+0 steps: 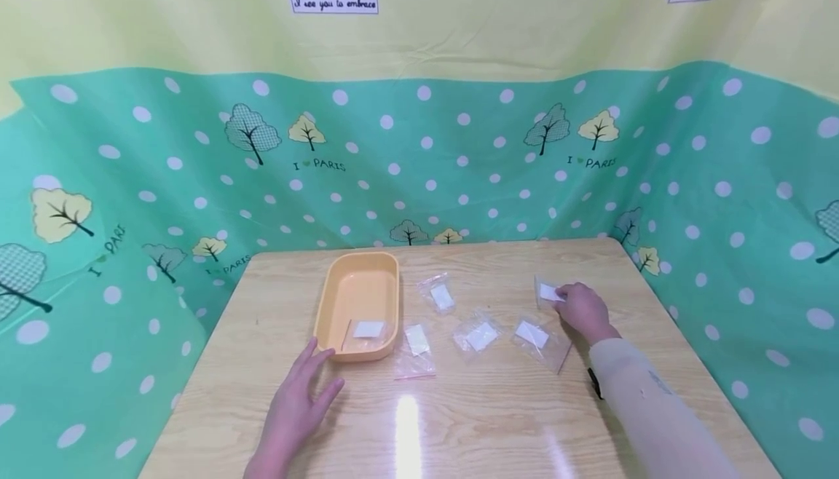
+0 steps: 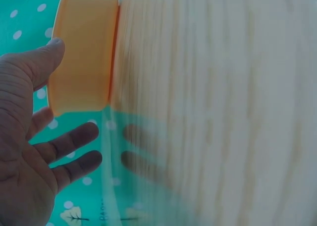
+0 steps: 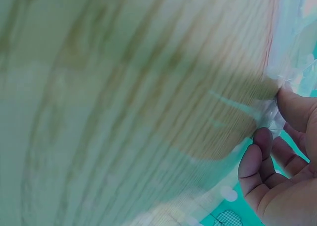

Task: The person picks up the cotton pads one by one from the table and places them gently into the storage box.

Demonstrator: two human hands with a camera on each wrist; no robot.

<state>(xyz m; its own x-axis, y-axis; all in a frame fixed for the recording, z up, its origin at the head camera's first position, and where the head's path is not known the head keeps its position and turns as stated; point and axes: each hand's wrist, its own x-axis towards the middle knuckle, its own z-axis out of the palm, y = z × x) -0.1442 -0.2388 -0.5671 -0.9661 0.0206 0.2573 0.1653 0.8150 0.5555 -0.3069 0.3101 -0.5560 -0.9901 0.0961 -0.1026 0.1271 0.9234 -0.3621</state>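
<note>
In the head view my right hand (image 1: 583,311) is at the right of the table, its thumb and fingers pinching a small clear plastic bag (image 1: 545,292) with a white piece inside. The right wrist view shows the clear plastic (image 3: 271,118) between thumb and fingertips. My left hand (image 1: 298,399) has its fingers spread at the near left corner of an orange tray (image 1: 324,304); whether a fingertip touches the rim is hard to tell. Inside that tray lies another clear bag (image 1: 369,330) with a white piece.
Several similar bags lie between tray and right hand: one farther back (image 1: 440,297), one beside the tray (image 1: 416,344), one in the middle (image 1: 481,335), one just before the right hand (image 1: 534,335). A patterned green cloth (image 1: 446,166) surrounds the wooden table (image 1: 485,421).
</note>
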